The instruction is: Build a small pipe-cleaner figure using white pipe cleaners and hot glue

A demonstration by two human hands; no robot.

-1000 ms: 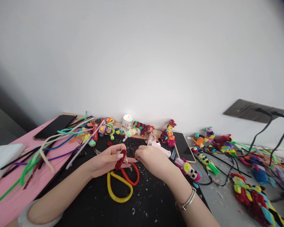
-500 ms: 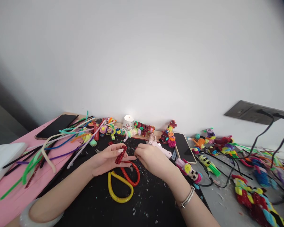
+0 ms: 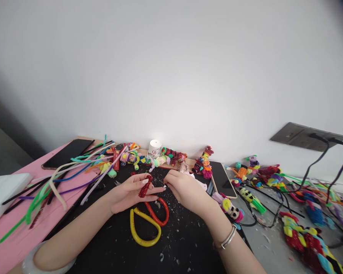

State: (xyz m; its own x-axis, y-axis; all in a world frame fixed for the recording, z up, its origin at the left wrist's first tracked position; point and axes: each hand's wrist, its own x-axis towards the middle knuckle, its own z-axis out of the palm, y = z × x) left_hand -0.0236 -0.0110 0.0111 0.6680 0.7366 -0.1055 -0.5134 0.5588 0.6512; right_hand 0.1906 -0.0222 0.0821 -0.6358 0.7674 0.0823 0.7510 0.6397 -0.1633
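A short, thick roll of red tinsel pipe cleaner (image 3: 145, 186) is pinched between the thumb and fingers of my left hand (image 3: 128, 190), whose other fingers stretch to the right. Just right of those fingertips is my right hand (image 3: 184, 190), its fingers pressed together; whatever they may hold is hidden behind the hand. Below both hands lie scissors with a yellow handle loop (image 3: 145, 242) and a red handle loop (image 3: 166, 213) on the black mat (image 3: 183, 243). Their blades pass under my left hand, with a tip showing beyond it.
Loose pipe cleaners (image 3: 57, 179) spread over the pink surface at left, near a dark phone (image 3: 67, 154). Along the wall stand a paper cup (image 3: 155, 147) and pipe-cleaner figures (image 3: 204, 161). A pink glue gun (image 3: 200, 182), another phone (image 3: 223, 179) and cables (image 3: 311, 167) are at right.
My right hand has shifted slightly, its fingers drawing a little away from my left fingertips. My left hand keeps its hold on the red roll almost unmoved.
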